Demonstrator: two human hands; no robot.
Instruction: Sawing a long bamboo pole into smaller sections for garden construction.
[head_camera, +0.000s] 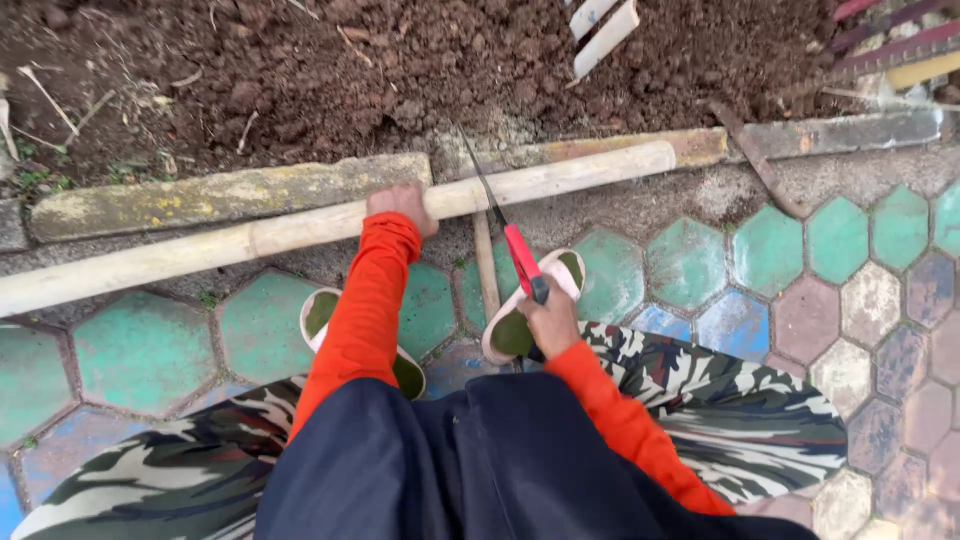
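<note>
Your left hand (402, 205) is clamped over a long, pale wooden pole (330, 225), pinning it against the weathered concrete curb (225, 195) that divides the soil bed (400, 60) from the hexagonal-tile paving (770, 250). The pole lies slantwise along the paving's far edge, its right end (655, 157) resting near the curb, its left end running out past the left border of the view. Your right hand (548, 322) is closed around the red handle of a hand saw (510, 235); the thin dark blade crosses the pole just right of the left hand, tip pointing into the soil. Judgement: the step in hand is a crosscut through the pole, with blade set on the wood; how deep the kerf goes cannot be read from here. The next move calls for steady downward pressure from the left hand so the pole does not roll, strokes in line with the blade, and the holding fingers kept clear of the teeth, which sit close beside them. Both sandalled feet (520, 310) are planted on the tiles just short of the pole. Hard to make out: the saw teeth and any cut mark, lost in the blade's thin profile; a narrow wooden strip (486, 275) under the saw, partly hidden by the handle; pale slats (603, 28) at the top edge and dark reddish bars (890, 40) in the top right corner, both cut off.
</note>
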